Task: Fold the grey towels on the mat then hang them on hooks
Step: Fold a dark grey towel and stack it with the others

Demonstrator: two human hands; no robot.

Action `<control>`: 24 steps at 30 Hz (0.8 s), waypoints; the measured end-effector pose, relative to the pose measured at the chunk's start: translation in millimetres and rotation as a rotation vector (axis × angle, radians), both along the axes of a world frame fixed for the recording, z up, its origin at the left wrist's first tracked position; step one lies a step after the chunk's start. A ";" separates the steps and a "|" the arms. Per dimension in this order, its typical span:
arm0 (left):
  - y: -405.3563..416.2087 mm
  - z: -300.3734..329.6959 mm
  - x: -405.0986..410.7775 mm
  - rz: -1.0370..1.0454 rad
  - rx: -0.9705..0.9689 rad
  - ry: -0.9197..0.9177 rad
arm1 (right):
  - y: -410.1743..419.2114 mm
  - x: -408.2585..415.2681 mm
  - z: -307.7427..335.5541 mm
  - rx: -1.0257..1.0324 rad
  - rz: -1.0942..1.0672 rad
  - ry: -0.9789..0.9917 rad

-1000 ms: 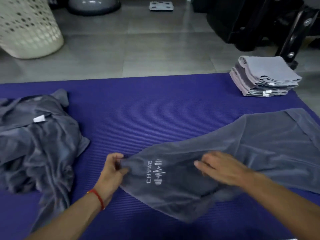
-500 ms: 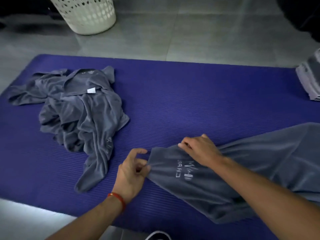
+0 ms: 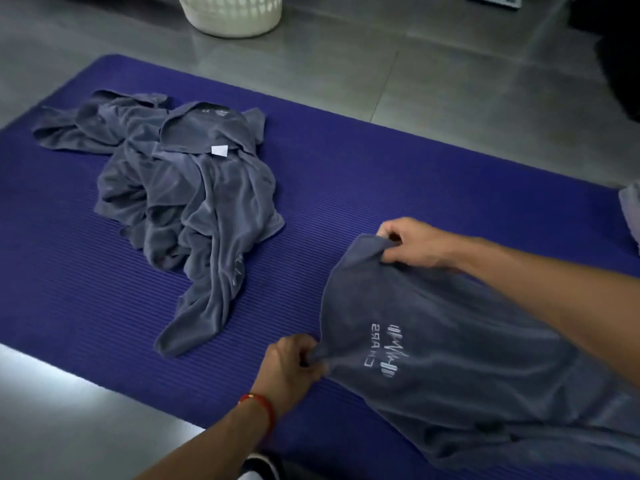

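Head | left hand (image 3: 294,362) grip pinches towel (image 3: 460,362) near corner | right hand (image 3: 415,242) grip pinches far corner

The mat (image 3: 346,209) is deep purple-blue with fine ribbing. Both the crumpled towels (image 3: 180,202) and the held towel (image 3: 467,358) are slate grey, the latter with white lettering. The basket (image 3: 232,15) is cream.
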State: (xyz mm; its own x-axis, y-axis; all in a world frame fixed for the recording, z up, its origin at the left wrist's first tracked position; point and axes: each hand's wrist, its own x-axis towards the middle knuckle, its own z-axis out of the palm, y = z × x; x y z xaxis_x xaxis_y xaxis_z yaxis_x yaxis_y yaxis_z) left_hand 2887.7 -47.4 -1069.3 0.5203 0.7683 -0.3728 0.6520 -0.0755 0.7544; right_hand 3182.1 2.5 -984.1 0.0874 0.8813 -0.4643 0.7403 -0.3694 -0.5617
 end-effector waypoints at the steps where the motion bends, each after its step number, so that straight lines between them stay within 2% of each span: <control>1: 3.5 2.6 2.0 0.047 0.011 -0.038 | 4.8 6.7 6.5 0.025 0.010 0.021; 3: 8.8 11.5 0.9 0.124 -0.015 -0.184 | 15.3 21.4 18.4 0.014 0.089 -0.053; 6: 15.4 23.8 0.1 0.135 -0.099 -0.375 | 38.3 39.1 30.3 0.121 0.235 -0.395; 10: 30.7 27.1 16.7 0.230 -0.077 -0.392 | 81.8 33.4 25.1 0.385 0.250 -0.638; 13: 58.9 28.8 24.0 0.283 0.027 -0.341 | 110.8 21.3 6.1 0.433 0.213 -0.752; 15: 73.5 23.4 21.5 0.261 -0.019 -0.290 | 122.5 19.5 -11.5 0.427 0.065 -0.714; 18: 65.1 10.8 10.0 0.146 -0.308 -0.158 | 133.0 24.0 -43.1 0.366 -0.148 -0.558; 19: 56.9 5.1 7.5 0.063 -0.310 -0.090 | 135.3 25.3 -53.0 0.334 -0.168 -0.526; 21: 41.0 -4.9 6.7 -0.016 -0.174 -0.021 | 138.8 27.7 -68.9 0.303 -0.195 -0.496; 23: 31.5 -9.3 7.9 0.016 -0.020 -0.026 | 143.2 32.6 -79.4 0.307 -0.206 -0.473; 24: 30.3 -9.5 7.2 0.069 -0.018 -0.061 | 145.4 35.6 -82.2 0.312 -0.204 -0.467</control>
